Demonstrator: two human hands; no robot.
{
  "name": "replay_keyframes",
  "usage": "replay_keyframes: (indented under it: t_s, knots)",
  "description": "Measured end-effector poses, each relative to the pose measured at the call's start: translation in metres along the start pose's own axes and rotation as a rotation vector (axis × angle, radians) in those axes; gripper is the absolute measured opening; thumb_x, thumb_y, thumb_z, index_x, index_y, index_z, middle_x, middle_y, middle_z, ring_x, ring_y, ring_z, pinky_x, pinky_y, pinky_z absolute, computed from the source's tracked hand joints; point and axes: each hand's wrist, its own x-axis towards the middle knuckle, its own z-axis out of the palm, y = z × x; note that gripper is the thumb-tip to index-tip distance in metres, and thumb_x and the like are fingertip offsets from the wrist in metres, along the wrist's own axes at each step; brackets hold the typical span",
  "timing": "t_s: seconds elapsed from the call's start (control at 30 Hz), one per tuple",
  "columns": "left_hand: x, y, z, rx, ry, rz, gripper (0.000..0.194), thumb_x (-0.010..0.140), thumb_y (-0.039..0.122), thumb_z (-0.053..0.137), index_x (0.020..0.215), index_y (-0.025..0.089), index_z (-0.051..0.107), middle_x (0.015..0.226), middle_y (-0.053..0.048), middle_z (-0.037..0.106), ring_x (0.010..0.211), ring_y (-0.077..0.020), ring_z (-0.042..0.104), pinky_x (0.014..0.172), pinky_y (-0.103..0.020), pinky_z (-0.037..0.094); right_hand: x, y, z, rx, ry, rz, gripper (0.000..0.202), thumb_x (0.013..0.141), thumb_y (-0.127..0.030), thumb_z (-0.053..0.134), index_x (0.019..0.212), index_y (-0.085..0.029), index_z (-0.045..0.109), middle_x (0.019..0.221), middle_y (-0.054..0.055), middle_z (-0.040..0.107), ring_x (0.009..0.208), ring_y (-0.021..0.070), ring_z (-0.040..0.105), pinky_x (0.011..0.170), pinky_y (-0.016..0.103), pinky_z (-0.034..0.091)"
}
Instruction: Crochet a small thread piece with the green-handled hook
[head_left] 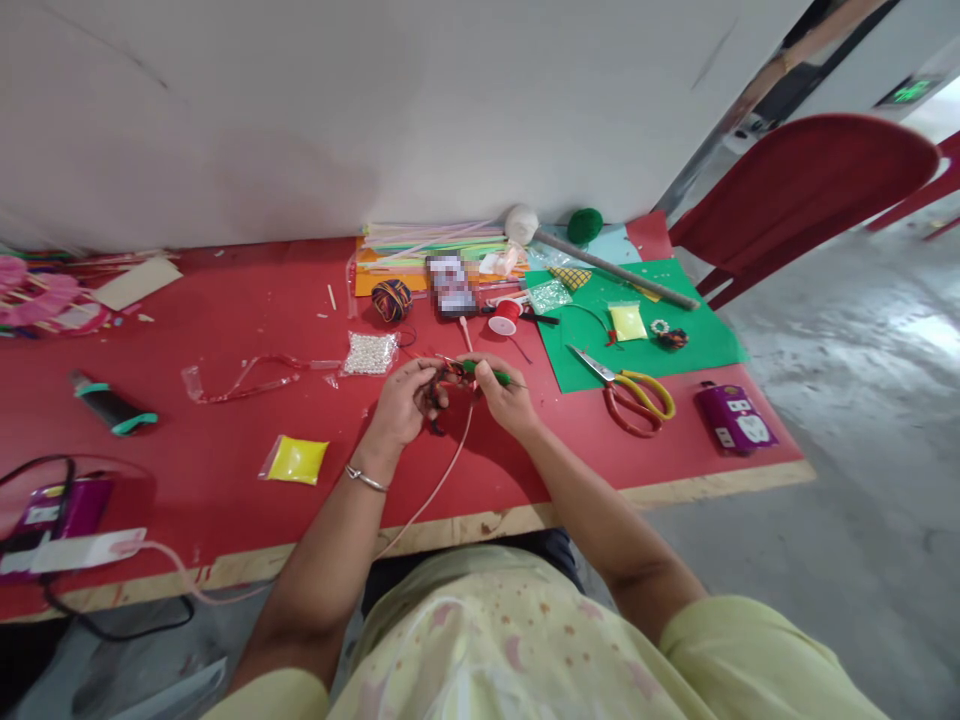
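Note:
My left hand [411, 400] is closed on a small piece of dark yarn work [435, 398] over the red table. A green-handled tool [480, 372] is gripped in my right hand [507, 398], its thin end reaching into the yarn at my left fingertips. The fine detail where the two meet is too small to tell. Just beyond my hands lie a bag of white beads [370, 354], a ball of multicoloured yarn [391, 299], a phone [451, 284] and a spool of red thread [505, 318].
Scissors [626, 392] lie at the right, partly on a green sheet [559, 355], near a purple box [736, 418]. A yellow packet [298, 460] and a cutter [112, 404] are at the left. A pink cable [450, 465] crosses the table's front edge. A red chair [810, 190] stands beyond.

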Motion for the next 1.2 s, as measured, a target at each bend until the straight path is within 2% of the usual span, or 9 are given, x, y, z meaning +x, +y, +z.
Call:
replay_keyframes:
  t_s: [0.13, 0.3, 0.43, 0.53, 0.63, 0.8, 0.93, 1.03, 1.2]
  knots:
    - [0.0023, -0.0020, -0.0020, 0.019, 0.060, 0.017, 0.035, 0.068, 0.032, 0.084, 0.094, 0.016, 0.068, 0.081, -0.005, 0.076, 0.057, -0.0156, 0.069, 0.037, -0.019, 0.038, 0.0005, -0.0027, -0.0002, 0.036, 0.009, 0.073, 0.049, 0.095, -0.064, 0.058, 0.114, -0.023, 0.075, 0.098, 0.007, 0.075, 0.078, 0.0157, 0.069, 0.059, 0.024, 0.055]
    - [0.0014, -0.0013, -0.0014, 0.036, 0.048, 0.018, 0.035, 0.068, 0.033, 0.084, 0.094, 0.018, 0.066, 0.074, -0.001, 0.073, 0.047, -0.0115, 0.061, 0.034, -0.017, 0.031, 0.0003, -0.0060, 0.0018, 0.069, 0.016, 0.098, 0.052, 0.092, -0.068, 0.060, 0.112, -0.022, 0.075, 0.098, 0.007, 0.076, 0.085, 0.0183, 0.072, 0.061, 0.025, 0.057]
    - [-0.0005, -0.0011, -0.0014, 0.112, 0.022, 0.052, 0.032, 0.069, 0.033, 0.085, 0.091, 0.018, 0.066, 0.054, 0.004, 0.060, 0.042, -0.0099, 0.053, 0.033, -0.016, 0.025, 0.0007, -0.0067, 0.0018, 0.082, 0.036, 0.107, 0.052, 0.092, -0.069, 0.058, 0.113, -0.023, 0.074, 0.102, 0.006, 0.077, 0.078, 0.0166, 0.073, 0.056, 0.024, 0.056]
    - [-0.0009, -0.0023, -0.0030, 0.174, 0.020, 0.084, 0.031, 0.065, 0.027, 0.085, 0.090, 0.017, 0.069, 0.055, 0.003, 0.060, 0.042, -0.0081, 0.050, 0.034, -0.015, 0.023, 0.0016, -0.0064, 0.0021, 0.141, 0.023, 0.130, 0.052, 0.092, -0.069, 0.058, 0.112, -0.023, 0.073, 0.107, 0.007, 0.076, 0.073, 0.0155, 0.073, 0.053, 0.024, 0.055]
    - [-0.0002, -0.0026, -0.0052, 0.207, 0.041, 0.087, 0.028, 0.068, 0.029, 0.084, 0.089, 0.016, 0.071, 0.054, 0.002, 0.061, 0.040, -0.0077, 0.048, 0.035, -0.016, 0.023, 0.0023, -0.0061, 0.0022, 0.205, -0.001, 0.167, 0.054, 0.091, -0.071, 0.059, 0.114, -0.024, 0.072, 0.108, 0.007, 0.076, 0.068, 0.0147, 0.073, 0.050, 0.024, 0.053]
    - [-0.0005, 0.0029, -0.0075, 0.239, 0.069, 0.112, 0.026, 0.068, 0.030, 0.084, 0.088, 0.016, 0.074, 0.054, 0.000, 0.063, 0.041, -0.0090, 0.051, 0.035, -0.017, 0.026, 0.0032, -0.0063, 0.0016, 0.267, -0.011, 0.254, 0.062, 0.085, -0.078, 0.060, 0.116, -0.025, 0.070, 0.096, 0.005, 0.076, 0.071, 0.0175, 0.074, 0.052, 0.026, 0.056]
    - [-0.0009, 0.0057, -0.0081, 0.204, 0.048, 0.135, 0.027, 0.068, 0.031, 0.085, 0.089, 0.017, 0.076, 0.060, 0.000, 0.067, 0.039, -0.0078, 0.050, 0.035, -0.018, 0.029, 0.0037, -0.0057, 0.0018, 0.273, -0.003, 0.247, 0.061, 0.085, -0.078, 0.060, 0.114, -0.025, 0.072, 0.093, 0.003, 0.075, 0.069, 0.0172, 0.073, 0.051, 0.026, 0.055]
    - [-0.0003, 0.0035, -0.0085, 0.177, 0.033, 0.140, 0.029, 0.074, 0.040, 0.083, 0.088, 0.017, 0.076, 0.064, -0.002, 0.070, 0.037, -0.0080, 0.050, 0.035, -0.020, 0.033, 0.0029, -0.0058, 0.0022, 0.230, -0.015, 0.239, 0.058, 0.087, -0.076, 0.059, 0.112, -0.026, 0.074, 0.089, 0.003, 0.075, 0.065, 0.0160, 0.072, 0.051, 0.025, 0.054]
    - [0.0000, -0.0007, -0.0092, 0.218, 0.037, 0.127, 0.032, 0.074, 0.046, 0.085, 0.078, 0.017, 0.073, 0.054, 0.000, 0.063, 0.033, -0.0074, 0.046, 0.030, -0.019, 0.026, 0.0000, -0.0091, 0.0026, 0.172, -0.093, 0.227, 0.057, 0.090, -0.073, 0.058, 0.104, -0.021, 0.077, 0.078, 0.003, 0.072, 0.058, 0.0133, 0.068, 0.051, 0.024, 0.051]
